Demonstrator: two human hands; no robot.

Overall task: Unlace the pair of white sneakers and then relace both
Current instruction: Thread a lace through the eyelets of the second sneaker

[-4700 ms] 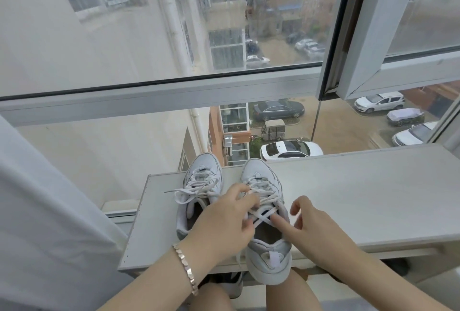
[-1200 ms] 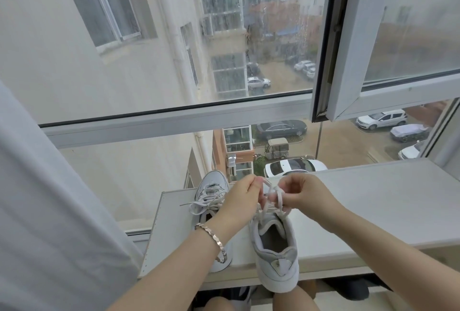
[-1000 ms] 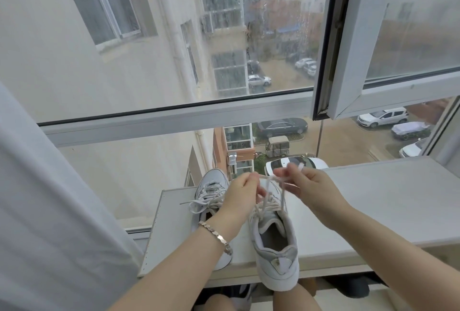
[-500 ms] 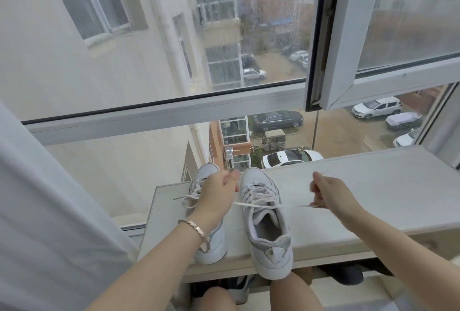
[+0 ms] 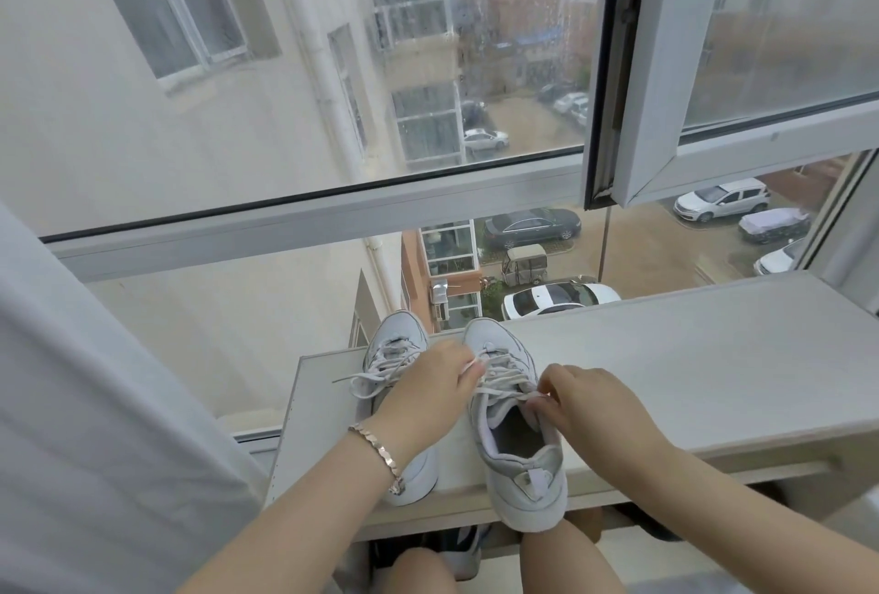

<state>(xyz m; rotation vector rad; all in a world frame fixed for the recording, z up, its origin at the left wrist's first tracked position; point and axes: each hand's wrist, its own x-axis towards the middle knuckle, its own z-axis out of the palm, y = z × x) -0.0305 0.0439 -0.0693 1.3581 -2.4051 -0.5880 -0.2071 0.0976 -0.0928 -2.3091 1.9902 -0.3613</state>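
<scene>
Standing side by side near the left end of the white ledge [image 5: 689,365], toes toward the window, the two sneakers faced away from the person in the head view, probably so that the eyelets lay within reach of both hands. The right sneaker [image 5: 518,465] was the one being worked on, its heel hanging a little over the near edge and its mouth gaping. The left sneaker [image 5: 395,351] sat just beside it, partly hidden, its own strings slack and trailing toward the left edge. The left hand [image 5: 428,396], a bracelet [image 5: 376,448] on its wrist, lay across the left sneaker with thumb and fingers closed on one end of the lace [image 5: 504,374] over the upper crossings. The right hand [image 5: 599,403] had its fingertips pinched together on the same lace at the top eyelet on the shoe's right side. Holding an end on each side would likely keep the lace taut. Whether it was going in or coming out could not be told.
</scene>
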